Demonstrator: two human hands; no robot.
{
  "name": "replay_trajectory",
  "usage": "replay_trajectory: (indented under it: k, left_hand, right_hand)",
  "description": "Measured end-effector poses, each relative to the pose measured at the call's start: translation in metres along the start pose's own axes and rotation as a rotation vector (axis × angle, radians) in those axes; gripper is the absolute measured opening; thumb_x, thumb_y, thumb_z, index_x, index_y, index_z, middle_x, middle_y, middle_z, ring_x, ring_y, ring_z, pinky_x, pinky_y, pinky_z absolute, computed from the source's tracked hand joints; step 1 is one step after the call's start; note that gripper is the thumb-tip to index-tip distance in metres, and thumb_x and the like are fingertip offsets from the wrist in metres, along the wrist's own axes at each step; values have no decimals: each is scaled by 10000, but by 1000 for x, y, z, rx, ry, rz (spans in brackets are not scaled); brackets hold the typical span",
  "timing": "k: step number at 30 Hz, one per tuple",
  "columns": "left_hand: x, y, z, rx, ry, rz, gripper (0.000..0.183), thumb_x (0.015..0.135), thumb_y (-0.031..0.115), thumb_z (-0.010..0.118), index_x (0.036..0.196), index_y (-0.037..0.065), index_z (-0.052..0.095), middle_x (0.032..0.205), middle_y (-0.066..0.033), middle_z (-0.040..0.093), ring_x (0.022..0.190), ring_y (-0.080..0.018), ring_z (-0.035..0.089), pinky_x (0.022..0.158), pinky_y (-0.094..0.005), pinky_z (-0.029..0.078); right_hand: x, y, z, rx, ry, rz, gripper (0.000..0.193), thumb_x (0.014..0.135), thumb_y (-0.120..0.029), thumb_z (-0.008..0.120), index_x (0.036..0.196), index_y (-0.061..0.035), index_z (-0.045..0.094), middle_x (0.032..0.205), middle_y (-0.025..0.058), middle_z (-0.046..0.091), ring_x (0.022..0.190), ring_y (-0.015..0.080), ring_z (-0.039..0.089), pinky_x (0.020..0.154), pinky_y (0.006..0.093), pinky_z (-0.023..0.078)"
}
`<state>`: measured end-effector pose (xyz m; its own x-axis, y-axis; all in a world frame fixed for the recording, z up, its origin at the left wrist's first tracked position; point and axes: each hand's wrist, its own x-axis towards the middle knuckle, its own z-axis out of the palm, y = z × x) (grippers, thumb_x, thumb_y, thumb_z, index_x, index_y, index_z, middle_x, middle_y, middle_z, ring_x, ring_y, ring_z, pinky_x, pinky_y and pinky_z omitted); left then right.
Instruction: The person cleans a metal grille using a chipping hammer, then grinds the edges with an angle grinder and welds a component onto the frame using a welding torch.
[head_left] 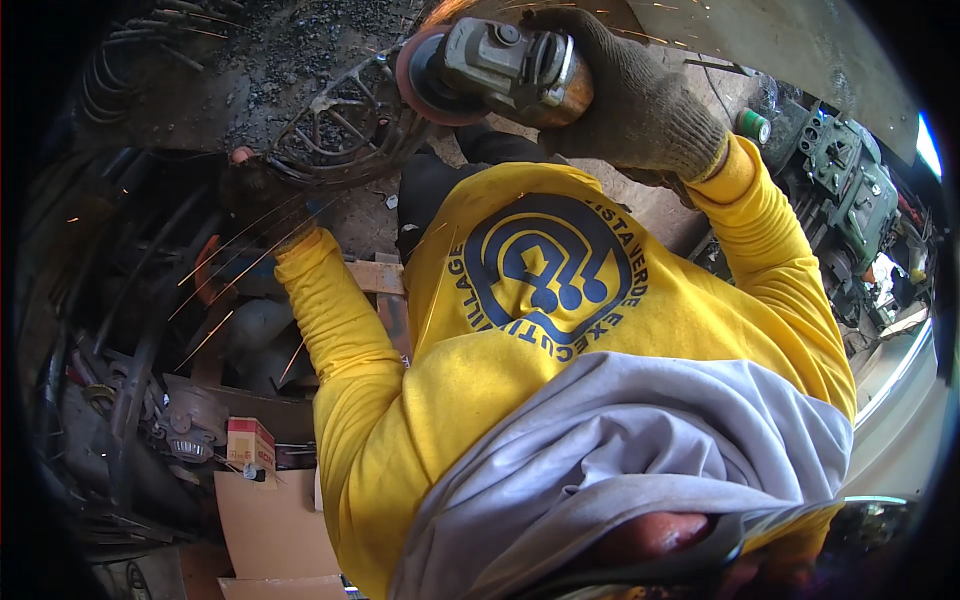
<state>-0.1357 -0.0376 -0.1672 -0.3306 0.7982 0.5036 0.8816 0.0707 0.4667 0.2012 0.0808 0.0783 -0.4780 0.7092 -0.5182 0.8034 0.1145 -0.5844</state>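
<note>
In a dark knit glove, my right hand (645, 105) is closed around an angle grinder (505, 68) at the top centre. The grinder's reddish disc (420, 78) meets or nearly meets the upper right edge of a round, dark metal frame (345, 178) with curved inner bars. Sparks fly up from the disc and also streak past my left forearm. My left hand (258, 188), also gloved and in shadow, is at the frame's left edge; a fingertip shows there, and the fingers look closed on it.
Dark bent bars (140, 330) crowd the left side. Below them are a small red and tan box (250, 445) and a cardboard sheet (275, 525). Greenish machinery (850, 180) and a green can (752, 126) stand at the right, under a large metal sheet (790, 50).
</note>
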Motion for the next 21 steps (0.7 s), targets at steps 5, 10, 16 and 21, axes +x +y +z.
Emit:
replay_trajectory:
  k: [5,10,16,21]
  left_hand:
    - [6,5,-4,-11,-80,-48,216,941,144,547,762,30,585,609,-104,520,551,-293,541,501,-416,424]
    - [9,14,-5,-178,-69,-202,284,968,189,492,720,61,542,614,-100,527,550,-287,527,518,-413,424]
    - [8,3,-3,-1,-90,-42,291,969,218,484,727,66,540,617,-115,536,574,-306,540,536,-426,426]
    - [10,7,-4,60,-53,66,262,958,177,489,727,63,535,612,-121,530,564,-327,535,512,-436,412]
  right_hand:
    - [3,2,1,-82,-7,25,792,720,-354,824,1306,-20,408,1038,226,656,964,370,664,828,417,535]
    - [3,-1,-5,-161,-17,-9,822,711,-393,825,1318,-21,413,1047,223,656,979,369,661,846,415,527]
    - [10,-19,-21,-222,-223,194,830,724,-409,809,1333,-15,405,1062,225,656,995,370,655,852,409,527]
    - [9,-24,-21,-221,-100,85,825,729,-393,811,1339,-17,403,1077,230,652,1002,373,652,861,411,523]
